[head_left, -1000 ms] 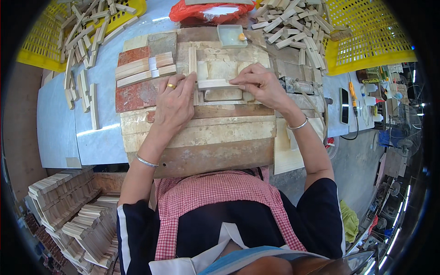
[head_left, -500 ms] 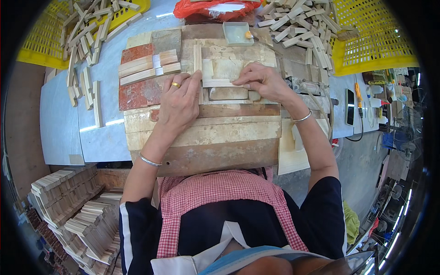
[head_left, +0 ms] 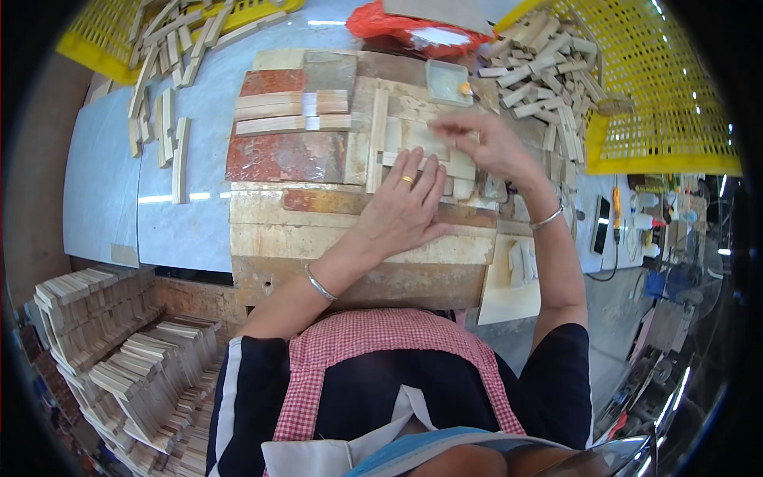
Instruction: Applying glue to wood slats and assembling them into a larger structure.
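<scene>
Pale stone covers the counter (head_left: 103,199), where a stained work board (head_left: 358,230) carries a pale tile strip (head_left: 376,139) standing upright in view, its long axis running away from the person. Beside it lie flat, cream tile pieces (head_left: 421,143). The left hand (head_left: 405,207) presses flat, open. The right hand (head_left: 477,139) is blurred; its grip cannot be told.
</scene>
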Demonstrator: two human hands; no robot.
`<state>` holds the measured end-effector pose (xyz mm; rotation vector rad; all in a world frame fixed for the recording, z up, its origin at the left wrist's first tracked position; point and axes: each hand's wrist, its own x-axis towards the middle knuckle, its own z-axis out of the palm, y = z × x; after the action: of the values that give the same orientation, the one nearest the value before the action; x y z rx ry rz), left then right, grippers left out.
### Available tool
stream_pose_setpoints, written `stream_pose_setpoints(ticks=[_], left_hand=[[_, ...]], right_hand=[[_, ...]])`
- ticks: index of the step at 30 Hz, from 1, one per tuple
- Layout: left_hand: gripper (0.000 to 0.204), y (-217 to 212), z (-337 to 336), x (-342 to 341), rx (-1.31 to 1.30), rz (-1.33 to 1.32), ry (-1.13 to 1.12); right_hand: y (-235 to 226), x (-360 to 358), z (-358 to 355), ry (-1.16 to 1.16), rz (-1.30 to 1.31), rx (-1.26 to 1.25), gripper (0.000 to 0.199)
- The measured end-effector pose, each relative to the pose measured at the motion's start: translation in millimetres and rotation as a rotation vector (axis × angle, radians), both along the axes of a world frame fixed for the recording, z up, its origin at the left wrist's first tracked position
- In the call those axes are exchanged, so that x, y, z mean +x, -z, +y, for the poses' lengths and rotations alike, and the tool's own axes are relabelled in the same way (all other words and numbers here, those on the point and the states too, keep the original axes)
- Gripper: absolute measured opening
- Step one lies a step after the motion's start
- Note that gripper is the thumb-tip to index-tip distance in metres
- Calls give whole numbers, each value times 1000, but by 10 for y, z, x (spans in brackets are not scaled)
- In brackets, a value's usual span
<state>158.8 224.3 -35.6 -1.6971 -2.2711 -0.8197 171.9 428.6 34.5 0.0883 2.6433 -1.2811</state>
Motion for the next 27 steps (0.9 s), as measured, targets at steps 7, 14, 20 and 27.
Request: stream_pose_setpoints(ticks=[7,14,20,27], left_hand=[[80,48,-45,18,-136,11,29],[65,43,-22,24,-140,-29,103],[75,104,-29,-38,-90,-91,124],[80,-48,44,3,-174,-29,50]], right_hand=[[21,-1312,-1174,-281,417,517,31],[40,-1769,-1541,-424,266,597,30],[-108,-1621,-1232,-271,471,534,41],[30,-320,259,119,481,705,45]])
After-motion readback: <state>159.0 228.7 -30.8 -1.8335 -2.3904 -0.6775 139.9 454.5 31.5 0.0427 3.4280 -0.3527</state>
